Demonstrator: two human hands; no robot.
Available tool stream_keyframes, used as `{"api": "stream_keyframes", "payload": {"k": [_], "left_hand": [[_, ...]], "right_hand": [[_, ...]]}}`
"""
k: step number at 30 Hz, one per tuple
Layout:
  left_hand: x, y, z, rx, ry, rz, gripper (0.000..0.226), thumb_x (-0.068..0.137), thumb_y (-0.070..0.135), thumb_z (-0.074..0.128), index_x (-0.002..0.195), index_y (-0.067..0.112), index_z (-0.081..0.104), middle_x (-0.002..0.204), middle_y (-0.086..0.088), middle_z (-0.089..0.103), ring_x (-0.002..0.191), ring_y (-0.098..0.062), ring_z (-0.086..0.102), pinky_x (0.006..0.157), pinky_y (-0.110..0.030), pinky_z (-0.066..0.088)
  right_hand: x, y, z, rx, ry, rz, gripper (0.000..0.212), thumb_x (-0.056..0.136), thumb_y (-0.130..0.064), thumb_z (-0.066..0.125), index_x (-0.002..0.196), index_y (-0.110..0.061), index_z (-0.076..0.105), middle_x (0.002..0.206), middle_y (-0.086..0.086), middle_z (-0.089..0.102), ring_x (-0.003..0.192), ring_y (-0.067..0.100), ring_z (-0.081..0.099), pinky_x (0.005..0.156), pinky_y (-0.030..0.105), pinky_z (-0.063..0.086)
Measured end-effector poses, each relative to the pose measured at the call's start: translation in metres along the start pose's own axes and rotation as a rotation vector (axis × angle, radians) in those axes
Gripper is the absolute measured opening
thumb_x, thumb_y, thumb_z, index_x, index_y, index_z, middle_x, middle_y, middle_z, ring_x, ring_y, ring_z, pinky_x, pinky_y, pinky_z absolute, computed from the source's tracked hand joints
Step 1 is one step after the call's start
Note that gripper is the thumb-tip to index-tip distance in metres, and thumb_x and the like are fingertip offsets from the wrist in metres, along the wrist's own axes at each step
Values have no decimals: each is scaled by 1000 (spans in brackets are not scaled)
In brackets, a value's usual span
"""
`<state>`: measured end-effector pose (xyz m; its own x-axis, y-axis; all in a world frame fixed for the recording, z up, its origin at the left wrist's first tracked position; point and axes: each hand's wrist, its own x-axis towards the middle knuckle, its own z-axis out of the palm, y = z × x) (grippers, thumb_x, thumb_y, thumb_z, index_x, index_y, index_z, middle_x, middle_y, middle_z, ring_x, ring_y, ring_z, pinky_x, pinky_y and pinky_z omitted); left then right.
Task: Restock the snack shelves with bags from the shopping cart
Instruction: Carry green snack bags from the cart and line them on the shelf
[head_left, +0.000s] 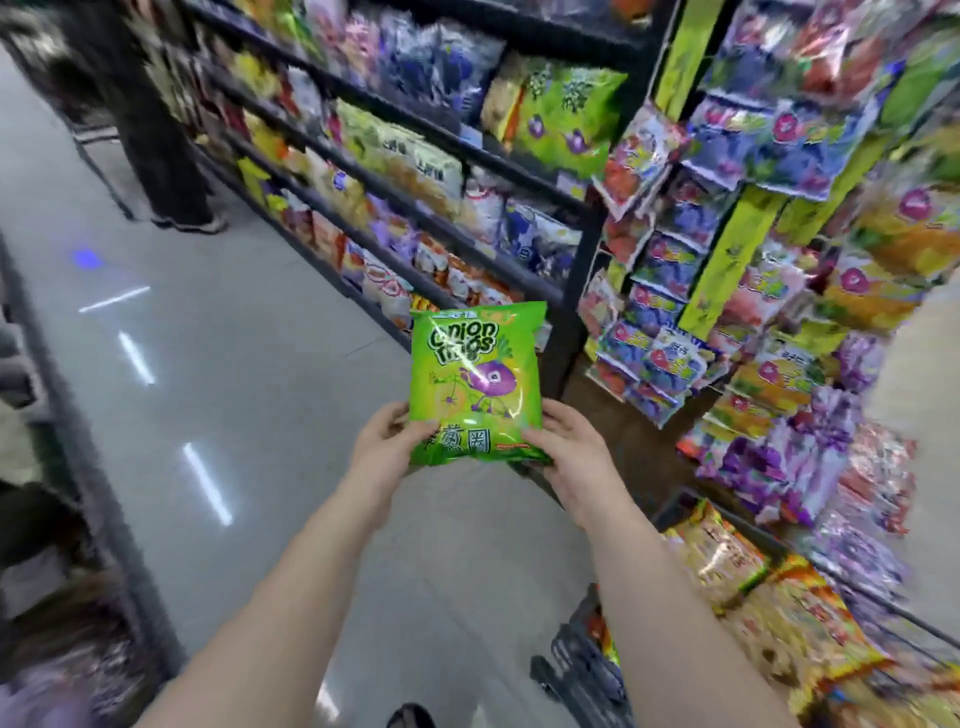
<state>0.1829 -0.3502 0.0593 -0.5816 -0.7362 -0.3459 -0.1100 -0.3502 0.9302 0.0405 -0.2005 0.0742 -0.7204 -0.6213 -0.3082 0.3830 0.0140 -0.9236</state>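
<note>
A green bag of onion rings (475, 374) with a purple cartoon figure stands upright in front of me, over the aisle floor. My left hand (387, 444) grips its lower left corner. My right hand (574, 452) grips its lower right corner. Matching green bags (566, 117) sit on an upper level of the dark snack shelves (524, 275) ahead. The black shopping cart (587, 660) shows at the bottom, below my right forearm, with a little packaging visible inside.
Hanging strips of small snack packs (665, 291) cover the shelf end on the right. Yellow and orange bags (769, 597) fill a low rack at the lower right. A person's dark trouser legs (161, 156) stand up the aisle. Another shelf unit (78, 467) lines the left.
</note>
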Motion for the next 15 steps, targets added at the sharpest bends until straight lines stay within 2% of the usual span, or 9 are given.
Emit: {"api": "stream_keyframes", "payload": {"k": [2,5,7,11,13,15], "left_hand": [[22,8,-38,-42,94,22,41,88,9,69,127,8,58,104,-6,65,85,-17,66,77,-36,56],[46,17,-83,-112,205,32,39,88,5,68,125,10,57,95,0,65,78,-10,64,64,-24,54],[62,21,-106,-141,249,30,33,88,2,67,118,13,59,89,3,66,71,-5,66,60,-18,54],[103,40,-139,-164,317,24,41,89,2,67,128,6,56,94,-1,67,77,-9,66,68,-20,57],[132,58,-149,-164,329,45,44,89,4,67,131,5,54,99,-3,68,80,-12,66,67,-18,56],[167,81,-155,-166,348,72,45,89,5,67,131,6,53,101,-4,68,84,-14,66,74,-23,56]], "right_hand": [[25,6,46,-14,-48,18,36,83,4,68,115,-11,61,99,2,74,88,21,69,72,31,54],[57,20,102,-45,-130,50,40,83,4,66,121,-9,61,114,7,71,97,22,68,76,30,54],[77,27,132,-93,-165,66,39,84,4,65,120,-10,62,116,10,69,97,23,67,78,30,54],[125,26,184,-122,-199,62,34,85,6,64,112,-15,64,108,7,70,86,16,69,66,22,54],[159,19,206,-105,-194,55,41,84,3,67,122,-12,60,119,9,66,99,20,68,67,22,53],[198,9,227,-86,-203,35,48,84,1,69,129,-10,55,126,9,63,111,24,64,73,24,52]]}}
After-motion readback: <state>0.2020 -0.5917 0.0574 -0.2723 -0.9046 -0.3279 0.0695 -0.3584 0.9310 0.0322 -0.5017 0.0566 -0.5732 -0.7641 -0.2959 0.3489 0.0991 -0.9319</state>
